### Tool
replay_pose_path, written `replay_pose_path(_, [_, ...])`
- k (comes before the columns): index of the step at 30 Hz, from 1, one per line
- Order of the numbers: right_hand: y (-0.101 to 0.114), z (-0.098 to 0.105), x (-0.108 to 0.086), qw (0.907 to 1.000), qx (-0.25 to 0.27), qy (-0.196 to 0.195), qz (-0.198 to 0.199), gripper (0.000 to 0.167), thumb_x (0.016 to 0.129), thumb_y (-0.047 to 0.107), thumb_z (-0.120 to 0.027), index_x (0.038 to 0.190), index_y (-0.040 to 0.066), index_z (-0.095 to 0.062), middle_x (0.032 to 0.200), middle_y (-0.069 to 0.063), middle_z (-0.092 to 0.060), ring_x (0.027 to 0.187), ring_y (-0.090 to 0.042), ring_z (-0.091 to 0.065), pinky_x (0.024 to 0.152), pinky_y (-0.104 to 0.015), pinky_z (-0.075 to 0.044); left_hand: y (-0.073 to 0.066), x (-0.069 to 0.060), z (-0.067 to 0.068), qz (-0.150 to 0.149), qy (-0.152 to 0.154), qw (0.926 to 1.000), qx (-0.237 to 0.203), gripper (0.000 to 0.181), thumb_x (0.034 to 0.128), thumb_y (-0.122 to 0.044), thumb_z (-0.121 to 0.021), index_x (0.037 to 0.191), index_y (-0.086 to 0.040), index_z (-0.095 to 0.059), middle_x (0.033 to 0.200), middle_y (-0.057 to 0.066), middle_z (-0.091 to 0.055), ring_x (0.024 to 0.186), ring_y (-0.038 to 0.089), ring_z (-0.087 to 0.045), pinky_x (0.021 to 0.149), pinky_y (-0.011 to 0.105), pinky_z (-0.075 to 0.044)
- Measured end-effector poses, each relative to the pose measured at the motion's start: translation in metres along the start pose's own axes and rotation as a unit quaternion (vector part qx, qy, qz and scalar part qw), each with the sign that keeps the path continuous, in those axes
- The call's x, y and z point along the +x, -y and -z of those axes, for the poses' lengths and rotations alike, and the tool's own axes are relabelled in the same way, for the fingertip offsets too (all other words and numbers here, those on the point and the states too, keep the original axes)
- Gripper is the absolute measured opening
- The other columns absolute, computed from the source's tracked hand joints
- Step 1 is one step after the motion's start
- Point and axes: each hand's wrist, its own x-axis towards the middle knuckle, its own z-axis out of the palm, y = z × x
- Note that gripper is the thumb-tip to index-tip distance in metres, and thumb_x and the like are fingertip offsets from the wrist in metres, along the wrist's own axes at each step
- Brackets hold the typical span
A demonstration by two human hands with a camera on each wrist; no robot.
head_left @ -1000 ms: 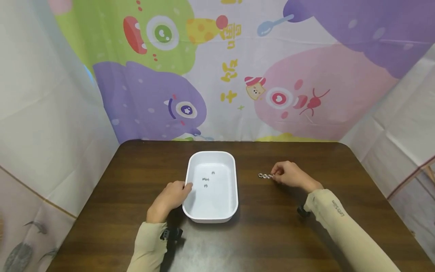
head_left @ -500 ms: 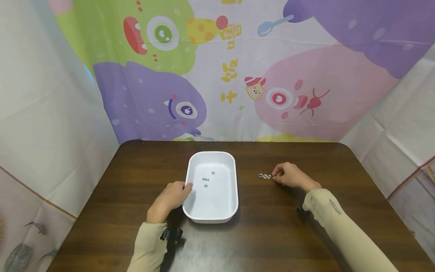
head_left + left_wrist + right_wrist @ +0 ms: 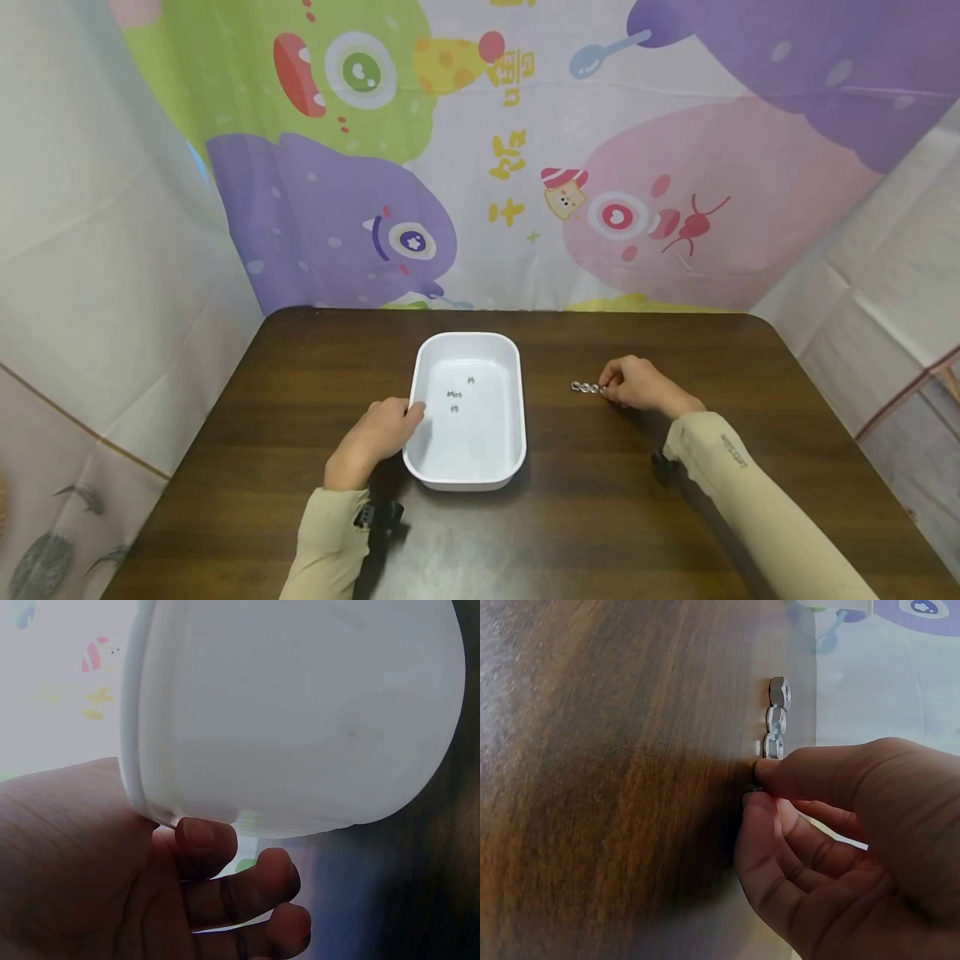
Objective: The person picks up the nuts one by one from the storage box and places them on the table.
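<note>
The left edge of a white rectangular tray [image 3: 519, 417] is held by my left hand [image 3: 378, 431]. In the left wrist view the thumb hooks over its rim while the fingers curl beneath the white wall [image 3: 300, 712]. Inside the tray lie several small metal nuts [image 3: 454, 409]. To its right, a short row of hex nuts [image 3: 585, 387] sits on the table. At the row's right end my right hand [image 3: 641, 385] pinches another nut between thumb and forefinger, mostly hidden by the fingertips. Three nuts [image 3: 777, 720] of the row show beyond the thumb in the right wrist view.
Both things rest on a dark brown wooden table [image 3: 600, 517] with rounded far corners. Directly behind it hangs a cartoon-printed curtain [image 3: 510, 275], and pale cloths hang at both sides. A dark camera strap [image 3: 378, 517] sits on the left wrist.
The right forearm has shifted slightly to the left, while its fingertips stay at the end of the nut row. The tray and left hand have not moved.
</note>
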Motion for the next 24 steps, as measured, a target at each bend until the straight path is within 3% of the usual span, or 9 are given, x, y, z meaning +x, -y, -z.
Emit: replay_pose_path(24, [0.0004,0.0019,-0.0023,0.9998,0.016,0.005,0.014,0.013,0.089,0.0,-0.073,0.101,-0.002,-0.068,0.075,-0.004,-0.063,0.059,-0.013,-0.057,0.057,-0.028,-0.047,0.0003,0.0006,0.0009,0.002,0.002,1.0,-0.001,0.041,0.1057,-0.034,-0.045,0.105,-0.002,-0.071,0.099,0.012,-0.07,0.085,0.022,-0.06,0.083,0.043,-0.052])
